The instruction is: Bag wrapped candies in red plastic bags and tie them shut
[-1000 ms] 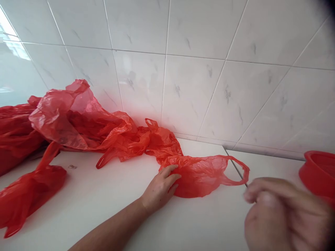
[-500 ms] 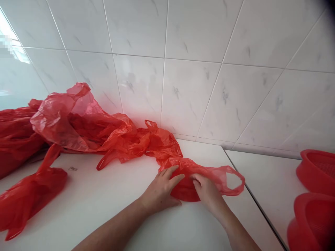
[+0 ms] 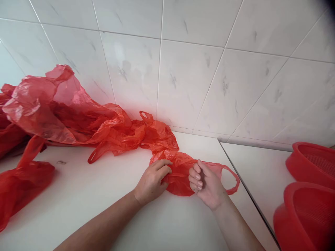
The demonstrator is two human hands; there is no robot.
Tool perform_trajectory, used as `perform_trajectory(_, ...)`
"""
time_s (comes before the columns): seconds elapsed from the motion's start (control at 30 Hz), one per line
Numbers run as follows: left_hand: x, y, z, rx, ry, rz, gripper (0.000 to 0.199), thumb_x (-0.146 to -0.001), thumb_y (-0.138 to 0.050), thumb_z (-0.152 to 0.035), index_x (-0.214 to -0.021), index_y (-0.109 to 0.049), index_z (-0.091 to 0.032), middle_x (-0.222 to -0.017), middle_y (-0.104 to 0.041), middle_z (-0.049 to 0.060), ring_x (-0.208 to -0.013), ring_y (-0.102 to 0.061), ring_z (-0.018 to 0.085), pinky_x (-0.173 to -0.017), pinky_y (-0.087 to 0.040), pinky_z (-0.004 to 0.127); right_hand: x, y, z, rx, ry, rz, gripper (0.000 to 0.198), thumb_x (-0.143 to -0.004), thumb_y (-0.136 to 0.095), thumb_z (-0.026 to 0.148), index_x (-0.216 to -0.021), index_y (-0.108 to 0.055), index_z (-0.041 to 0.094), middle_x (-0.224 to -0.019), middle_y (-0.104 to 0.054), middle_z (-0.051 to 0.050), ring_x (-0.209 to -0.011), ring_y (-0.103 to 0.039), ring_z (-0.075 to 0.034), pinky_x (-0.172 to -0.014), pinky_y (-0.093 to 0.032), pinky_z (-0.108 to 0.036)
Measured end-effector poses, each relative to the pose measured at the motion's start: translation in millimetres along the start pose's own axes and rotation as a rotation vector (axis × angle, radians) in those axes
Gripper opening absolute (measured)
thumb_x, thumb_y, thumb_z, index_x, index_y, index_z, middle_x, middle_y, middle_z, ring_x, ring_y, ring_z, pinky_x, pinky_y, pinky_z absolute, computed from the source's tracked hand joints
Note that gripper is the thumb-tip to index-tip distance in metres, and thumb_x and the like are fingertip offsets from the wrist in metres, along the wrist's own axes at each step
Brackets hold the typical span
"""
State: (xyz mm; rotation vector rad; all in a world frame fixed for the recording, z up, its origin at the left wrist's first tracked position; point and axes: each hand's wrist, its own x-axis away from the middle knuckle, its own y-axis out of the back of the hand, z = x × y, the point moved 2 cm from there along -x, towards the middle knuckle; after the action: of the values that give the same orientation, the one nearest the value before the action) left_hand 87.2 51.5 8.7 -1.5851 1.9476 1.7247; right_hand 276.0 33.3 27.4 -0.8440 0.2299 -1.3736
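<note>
A thin red plastic bag (image 3: pixel 180 179) lies on the white surface below both hands, its looped handle spread out to the right. My left hand (image 3: pixel 153 181) has its fingers bent and closed on the bag's left part. In front of the bag's right part is my right hand (image 3: pixel 206 184), palm side turned toward me and fingers curled in; no plastic shows between them. Behind the bag, a heap of crumpled red plastic bags (image 3: pixel 89 122) stretches left along the wall. Another red bag (image 3: pixel 28 177), bunched up, lies at the left.
Two red baskets (image 3: pixel 300 209) with mesh-like bottoms stand at the right edge. A dark seam (image 3: pixel 243 184) divides the white tabletop (image 3: pixel 104 202). The tiled wall (image 3: pixel 191 80) rises directly behind the bags. A small mark or scrap (image 3: pixel 61 162) is near the bunched bag.
My right hand has rolled over, so its curled fingers now face me. My left hand's fingers have closed from a spread pose onto the bag. The view has shifted slightly down and right.
</note>
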Motion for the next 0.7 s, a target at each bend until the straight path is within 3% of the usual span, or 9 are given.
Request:
perform_trajectory(0.53,1,-2,3,0.014,0.010,0.020,0.033,-0.061,-0.041,0.005,-0.081,-0.051,-0.020,-0.109,-0.060,0.006,-0.094,-0.060,0.018,-0.077,-0.051,0.031,20,-23,2,-0.079,-0.076,0.200,0.042,-0.088,-0.056,0.043,-0.063,-0.034,0.018,-0.052,-0.035,0.008,-0.041,-0.020,-0.004,-0.040,-0.015,-0.018)
perform_trajectory(0.7,2,-1,3,0.050,0.024,0.015,0.031,-0.063,-0.041,0.004,-0.079,-0.049,-0.020,-0.110,-0.060,0.006,-0.096,-0.059,0.019,-0.077,-0.050,0.031,23,-25,5,0.119,0.016,0.141,0.043,-0.086,-0.054,0.050,-0.063,-0.034,0.019,-0.053,-0.033,0.008,-0.041,-0.021,-0.004,-0.041,-0.017,-0.019)
